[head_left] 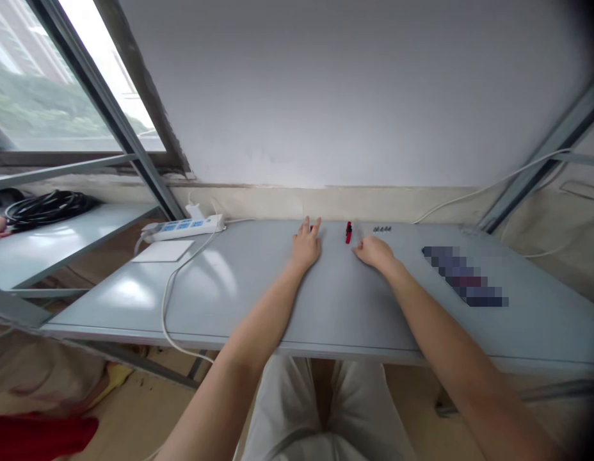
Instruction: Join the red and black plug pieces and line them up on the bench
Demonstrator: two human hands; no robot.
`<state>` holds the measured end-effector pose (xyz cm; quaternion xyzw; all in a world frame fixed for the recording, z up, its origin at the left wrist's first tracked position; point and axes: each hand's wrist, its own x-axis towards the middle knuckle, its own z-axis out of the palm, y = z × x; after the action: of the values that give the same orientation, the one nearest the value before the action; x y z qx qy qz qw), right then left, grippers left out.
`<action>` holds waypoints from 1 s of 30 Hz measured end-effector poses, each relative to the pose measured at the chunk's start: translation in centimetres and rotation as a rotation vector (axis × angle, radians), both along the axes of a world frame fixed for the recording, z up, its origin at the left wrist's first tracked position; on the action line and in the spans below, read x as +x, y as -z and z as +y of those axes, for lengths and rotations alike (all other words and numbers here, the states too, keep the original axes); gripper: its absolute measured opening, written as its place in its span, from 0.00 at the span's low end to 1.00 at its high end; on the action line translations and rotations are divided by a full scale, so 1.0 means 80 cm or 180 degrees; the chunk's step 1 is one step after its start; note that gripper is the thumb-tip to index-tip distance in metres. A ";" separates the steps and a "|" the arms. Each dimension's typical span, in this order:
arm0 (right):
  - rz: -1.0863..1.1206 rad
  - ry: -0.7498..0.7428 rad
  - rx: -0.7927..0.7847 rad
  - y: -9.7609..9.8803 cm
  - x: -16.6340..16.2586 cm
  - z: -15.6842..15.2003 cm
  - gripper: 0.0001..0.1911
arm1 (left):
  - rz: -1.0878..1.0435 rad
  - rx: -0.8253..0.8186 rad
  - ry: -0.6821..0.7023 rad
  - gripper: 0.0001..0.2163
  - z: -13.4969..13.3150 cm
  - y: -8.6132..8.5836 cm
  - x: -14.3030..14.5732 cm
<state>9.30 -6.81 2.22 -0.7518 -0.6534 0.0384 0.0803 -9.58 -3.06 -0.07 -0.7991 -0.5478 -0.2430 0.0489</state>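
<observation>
My left hand (306, 248) rests near the back of the grey desk, palm down, with its fingers stretched out and spread. A small red piece (312, 228) shows between those fingers, mostly hidden by them. To the right stands or lies a narrow red object with a black middle part (349, 232); its kind is too small to tell. Just right of it, my right hand (374, 251) is closed, thumb and fingers pressed together. Whatever is in that pinch is hidden or too small to make out. Behind the right hand sits a short row of small dark pieces (382, 229).
A white power strip (186, 226) and a flat white panel (163, 251) lie on the desk (335, 307) at left, with a white cable (168, 288) hanging over the front edge. A blurred-out dark item (463, 276) lies at right. Coiled black cable (52, 208) rests on the neighbouring desk.
</observation>
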 end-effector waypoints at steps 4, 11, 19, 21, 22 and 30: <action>0.0031 -0.0006 -0.0072 0.002 0.001 0.002 0.15 | 0.0065 -0.0076 0.0001 0.24 0.001 0.002 0.002; 0.0097 -0.0029 0.0000 0.002 0.001 0.001 0.14 | -0.0554 -0.0219 0.0223 0.20 0.008 0.004 -0.001; 0.0731 -0.0564 0.0485 0.009 -0.006 0.008 0.11 | -0.2384 -0.1095 0.0279 0.11 0.009 0.006 0.002; 0.1120 -0.0711 0.0599 0.009 -0.010 0.010 0.14 | -0.2970 -0.1462 0.0377 0.11 0.002 0.001 0.009; 0.1380 -0.0743 0.0591 0.009 -0.013 0.011 0.16 | -0.3208 -0.1604 0.0511 0.11 -0.003 -0.002 0.012; 0.2919 -0.0657 0.0432 0.014 -0.021 0.015 0.18 | -0.3779 -0.2064 0.1087 0.11 -0.024 -0.016 0.017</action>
<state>7.61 -5.63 1.09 -0.5815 -0.6228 0.3313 0.4052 -8.22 -5.02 1.21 -0.5802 -0.3934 -0.4672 -0.5388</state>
